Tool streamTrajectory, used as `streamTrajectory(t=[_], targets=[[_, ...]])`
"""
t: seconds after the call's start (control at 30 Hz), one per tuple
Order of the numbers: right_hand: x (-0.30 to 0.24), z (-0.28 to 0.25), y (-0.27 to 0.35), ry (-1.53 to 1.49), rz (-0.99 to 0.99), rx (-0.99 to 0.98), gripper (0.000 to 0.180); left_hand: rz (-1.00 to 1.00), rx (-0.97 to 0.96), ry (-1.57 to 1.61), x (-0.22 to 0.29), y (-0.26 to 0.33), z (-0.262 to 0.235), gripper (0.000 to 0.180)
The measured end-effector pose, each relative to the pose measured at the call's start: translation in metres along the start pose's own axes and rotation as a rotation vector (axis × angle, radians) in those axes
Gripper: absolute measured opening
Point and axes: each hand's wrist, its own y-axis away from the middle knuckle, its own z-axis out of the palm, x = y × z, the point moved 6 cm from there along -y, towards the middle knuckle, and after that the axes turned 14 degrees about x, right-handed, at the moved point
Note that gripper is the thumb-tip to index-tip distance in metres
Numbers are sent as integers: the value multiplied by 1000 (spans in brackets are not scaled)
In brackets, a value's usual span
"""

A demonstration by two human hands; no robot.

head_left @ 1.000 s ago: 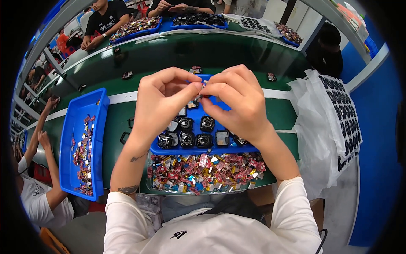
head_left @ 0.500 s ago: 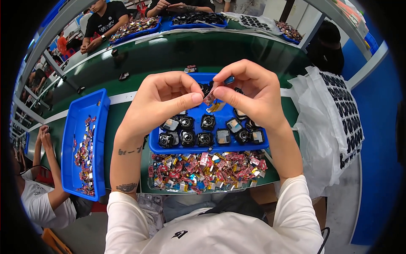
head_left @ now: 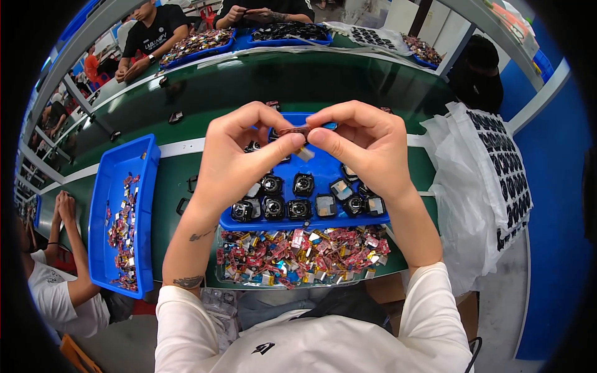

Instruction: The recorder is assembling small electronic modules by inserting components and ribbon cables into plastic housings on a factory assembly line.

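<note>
My left hand and my right hand meet above a blue tray. Both pinch a small red circuit board between thumb and forefinger. From the board hangs a small silver-and-yellow piece, and a blue piece shows by my right fingers. The tray below holds several black watch cases, some showing a round lens, others a pale flat insert. Closer to me, a clear tray is heaped with red circuit boards with silver and yellow parts. My fingers hide part of the held board.
Left stands a long blue bin with more boards. Black frames lie beside the tray. Beyond runs a green belt carrying a few small units. White sheeting and a rack of black parts are right. Co-workers sit across and left.
My hands have come closer together and slightly lower. The board has turned from steeply tilted to nearly level, with my left fingers on its left end. Black frames now show left of the tray.
</note>
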Motion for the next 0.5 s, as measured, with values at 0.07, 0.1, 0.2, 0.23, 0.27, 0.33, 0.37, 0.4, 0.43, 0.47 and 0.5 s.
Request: streamTrajectory(t=[0.07,0.1,0.2,0.23,0.27,0.33,0.37,0.4,0.43,0.47,0.5], targets=[[-2,-1,-3,4,-45,3,16,-18,6,66,1,0,-1,11],[-3,-2,-4,7,-86,9,16,-38,9,132,0,0,-2,11],[4,-6,-2,42,-41,10,13,-91,2,125,-4,3,1,11],[4,-7,-3,45,-39,10,13,-93,2,128,-5,3,1,11],[6,-9,-4,47,-17,27,12,37,-25,-11,1,3,2,11],[6,-9,-4,47,6,42,12,170,-47,-201,8,4,2,13],[6,-6,-3,44,3,33,12,169,-47,-201,10,5,5,13],[6,-4,-2,41,1,23,13,107,-29,-122,9,6,9,14],[8,-3,-2,41,3,22,13,46,-11,-42,7,7,11,15],[8,-2,-1,16,-21,14,13,42,-23,-55,2,8,10,15],[7,-1,0,-8,-45,6,14,41,-22,-55,2,7,8,15]])
